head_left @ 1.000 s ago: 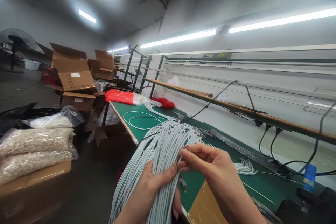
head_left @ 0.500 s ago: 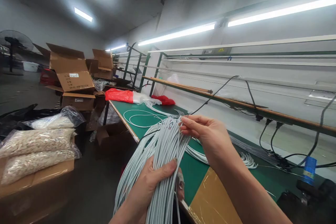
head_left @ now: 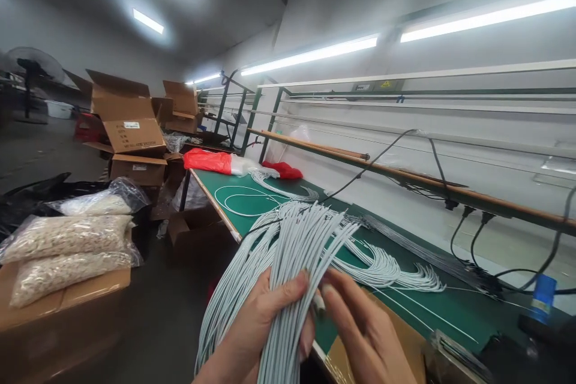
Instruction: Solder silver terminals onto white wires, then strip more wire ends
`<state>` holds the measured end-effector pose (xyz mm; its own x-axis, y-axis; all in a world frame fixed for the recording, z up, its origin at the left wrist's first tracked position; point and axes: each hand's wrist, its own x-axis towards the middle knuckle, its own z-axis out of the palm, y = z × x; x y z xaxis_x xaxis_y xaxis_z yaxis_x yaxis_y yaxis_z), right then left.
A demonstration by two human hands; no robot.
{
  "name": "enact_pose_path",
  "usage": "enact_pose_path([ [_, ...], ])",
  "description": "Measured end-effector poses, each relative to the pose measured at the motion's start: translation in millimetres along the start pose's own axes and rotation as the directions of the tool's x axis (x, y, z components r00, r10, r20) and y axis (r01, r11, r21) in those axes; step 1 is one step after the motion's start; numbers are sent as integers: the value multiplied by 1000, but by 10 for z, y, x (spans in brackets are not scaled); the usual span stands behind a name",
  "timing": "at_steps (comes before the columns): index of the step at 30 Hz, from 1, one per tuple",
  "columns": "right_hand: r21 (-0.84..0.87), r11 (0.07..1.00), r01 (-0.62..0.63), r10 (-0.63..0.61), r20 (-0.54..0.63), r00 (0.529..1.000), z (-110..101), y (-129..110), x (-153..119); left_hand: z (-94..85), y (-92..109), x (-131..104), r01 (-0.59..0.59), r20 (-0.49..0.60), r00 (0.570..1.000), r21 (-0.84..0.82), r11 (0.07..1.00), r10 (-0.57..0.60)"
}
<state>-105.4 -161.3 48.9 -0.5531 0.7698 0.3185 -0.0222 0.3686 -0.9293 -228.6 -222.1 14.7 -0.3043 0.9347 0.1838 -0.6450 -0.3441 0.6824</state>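
My left hand [head_left: 270,312] is wrapped round a thick bundle of pale grey cables [head_left: 299,246], its thumb pressed across the front. The upper ends of the cables fan out towards the right. At the bundle's right edge, my right hand [head_left: 364,324] has bent fingers against the cables, just beside my left fingertips. Its fingertips are partly hidden, and one left fingertip there has a greyish covering. More pale cables [head_left: 234,288] hang in a loop over the near table edge, left of the bundle. Further cable bunches [head_left: 382,267] lie on the green tabletop [head_left: 288,186] behind.
Red and white plastic bags [head_left: 209,161] lie at the table's far end. Behind runs a shelf [head_left: 405,171] with black power leads [head_left: 479,231]. Below my right arm is a brown cardboard piece [head_left: 416,351]. Filled clear bags [head_left: 72,237] rest on a carton [head_left: 67,312] at left.
My right hand has come down from the cable tips to the bundle's side, beside my left hand. The cable tips now spread wider to the right. My left hand keeps its grip.
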Motion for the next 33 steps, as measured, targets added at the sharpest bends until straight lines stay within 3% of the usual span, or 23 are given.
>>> enact_pose_path([
  [2, 40, 997, 71, -73, 50, 996, 10, -116, 139, 66, -4, -31, 1, 7, 1000, 53, 999, -2],
  [6, 125, 992, -18, 16, 23, 1000, -56, -286, 282, 157, -1, -88, -33, -18, 999, 154, 988, 36],
  [12, 321, 938, -134, 96, 131, 987, -127, -151, 222, 144, -33, -91, -27, -71, 997, 67, 997, 32],
  [20, 254, 961, -105, 119, -42, 992, -161, -128, 255, 77, -41, -56, 6, -59, 998, 113, 994, 0],
  [23, 305, 946, -108, 141, -86, 986, -141, -167, 251, 74, -23, -69, 2, -26, 1000, 156, 988, 3],
  [27, 377, 921, -99, 131, -61, 989, -126, -239, 254, 74, 5, -98, 0, -1, 1000, 183, 983, 0],
  [33, 167, 977, -132, 137, -21, 990, -109, -346, 247, 85, 8, -98, 4, 7, 1000, 230, 973, -5],
])
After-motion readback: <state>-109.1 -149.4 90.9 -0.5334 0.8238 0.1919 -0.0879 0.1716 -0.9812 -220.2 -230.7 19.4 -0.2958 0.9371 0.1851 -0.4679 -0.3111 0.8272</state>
